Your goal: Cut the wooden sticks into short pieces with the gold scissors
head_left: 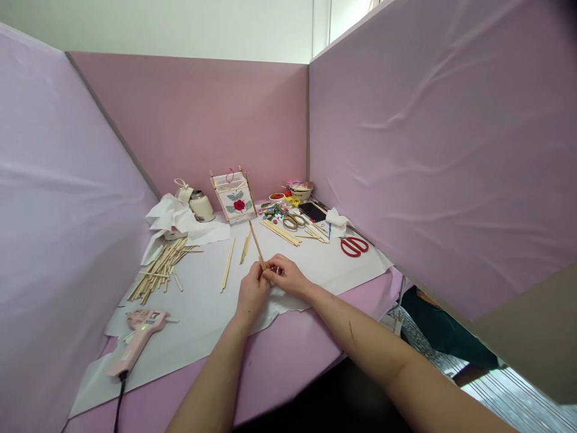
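My left hand (253,290) is closed around the lower end of a thin wooden stick (256,243), which slants up and away to the left. Beside it, my right hand (285,274) pinches at the same lower end, fingertips touching the left hand's. The stick's bottom is hidden by the fingers. Just left on the white cloth lie a few loose sticks (228,264) and a short pair (245,248). Beyond the hands leans a small stick-framed white panel (234,195) with a red flower and green leaves.
A pink glue gun (143,337) with a green light and black cord lies front left. Behind it is a stick pile (160,270); further back, crumpled white cloth (169,213) and a jar (202,206). Red-handled scissors (354,246), more sticks (282,233) and a phone (312,211) lie right.
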Demonstrator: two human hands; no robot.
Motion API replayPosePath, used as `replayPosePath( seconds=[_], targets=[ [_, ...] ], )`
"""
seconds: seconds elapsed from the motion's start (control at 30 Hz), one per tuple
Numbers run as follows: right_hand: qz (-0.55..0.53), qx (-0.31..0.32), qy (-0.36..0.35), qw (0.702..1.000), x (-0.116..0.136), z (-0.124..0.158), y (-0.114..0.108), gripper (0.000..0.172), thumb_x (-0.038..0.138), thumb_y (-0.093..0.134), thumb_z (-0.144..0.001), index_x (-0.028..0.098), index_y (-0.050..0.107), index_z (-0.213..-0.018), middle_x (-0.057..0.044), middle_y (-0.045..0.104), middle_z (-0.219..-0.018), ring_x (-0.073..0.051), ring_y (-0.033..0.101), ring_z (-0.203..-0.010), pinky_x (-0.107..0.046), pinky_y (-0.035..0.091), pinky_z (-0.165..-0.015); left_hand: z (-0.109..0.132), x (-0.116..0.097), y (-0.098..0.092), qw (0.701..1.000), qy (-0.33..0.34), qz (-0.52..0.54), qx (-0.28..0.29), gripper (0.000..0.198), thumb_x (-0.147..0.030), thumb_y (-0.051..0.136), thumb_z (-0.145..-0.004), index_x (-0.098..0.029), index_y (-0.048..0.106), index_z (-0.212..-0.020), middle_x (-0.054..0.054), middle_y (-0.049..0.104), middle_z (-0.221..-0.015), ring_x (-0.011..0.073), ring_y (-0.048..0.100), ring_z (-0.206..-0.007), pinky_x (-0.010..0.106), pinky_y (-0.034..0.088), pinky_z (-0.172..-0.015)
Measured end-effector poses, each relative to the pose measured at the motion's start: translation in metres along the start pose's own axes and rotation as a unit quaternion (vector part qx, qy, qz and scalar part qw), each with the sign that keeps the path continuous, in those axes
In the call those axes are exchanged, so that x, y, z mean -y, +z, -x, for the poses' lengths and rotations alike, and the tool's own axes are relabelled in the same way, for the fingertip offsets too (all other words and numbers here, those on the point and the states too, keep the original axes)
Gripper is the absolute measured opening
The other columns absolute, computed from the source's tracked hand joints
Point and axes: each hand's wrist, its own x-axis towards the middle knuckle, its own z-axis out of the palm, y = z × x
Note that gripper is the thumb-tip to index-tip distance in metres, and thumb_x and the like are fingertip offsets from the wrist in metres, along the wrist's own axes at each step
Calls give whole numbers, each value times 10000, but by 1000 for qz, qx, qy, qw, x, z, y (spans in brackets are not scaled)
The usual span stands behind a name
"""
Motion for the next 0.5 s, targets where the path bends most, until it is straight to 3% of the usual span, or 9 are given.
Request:
replayPosePath(
  seconds=[0.33,0.5],
  targets=[
    [-3,1,-3,1000,3,1,-2,152,290,600,-836,203,648,-951,-12,549,-871,-116,524,-724,-245,440,-677,0,-1,0,1000,14,-5,-2,199,-282,412,-839,-210,560,-951,31,667,-903,177,603,-819,284,444,-707],
    [-15,-26,-28,999,8,0,-5,277,284,611,-825,221,606,-1095,-35,554,-948,-148,537,-842,-261,450,-708,1,-2,1,1000,22,-8,-14,187,-288,410,-848,-205,556,-930,26,665,-867,163,601,-777,269,439,-683]
  ],
)
